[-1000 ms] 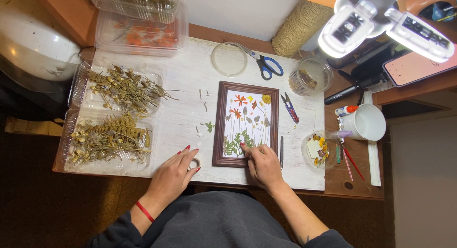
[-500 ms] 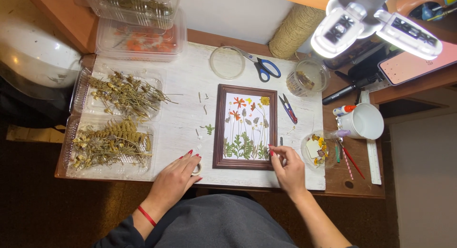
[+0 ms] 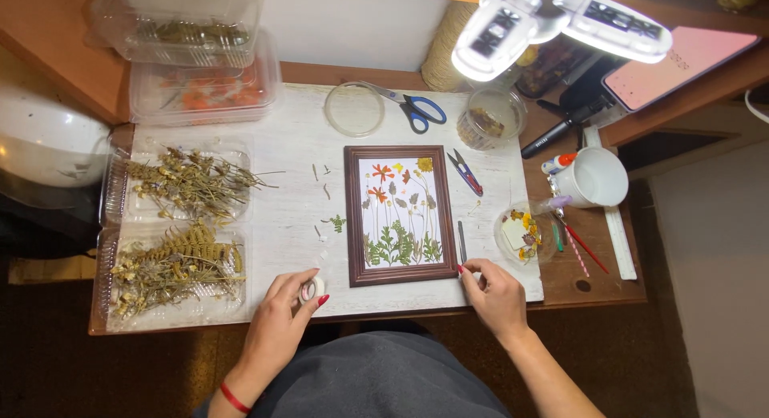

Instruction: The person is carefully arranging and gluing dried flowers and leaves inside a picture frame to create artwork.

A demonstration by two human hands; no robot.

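Observation:
A dark wooden frame lies flat on a white board, filled with pressed flowers and ferns. My left hand holds a small roll of white tape at the board's near edge, left of the frame. My right hand rests on the board just right of the frame's lower right corner, with its fingertips by the lower end of slim metal tweezers. Whether those fingers grip the tweezers is unclear.
Two clear trays of dried plants sit at the left, with lidded boxes behind. Blue-handled scissors, a round lid, small snips, a jar, a flower dish and a white mug surround the frame. A lamp hangs above.
My right hand left the ferns inside the frame and moved to the board beside the frame's lower right corner. My left hand drew the tape roll closer to me. The view shifted.

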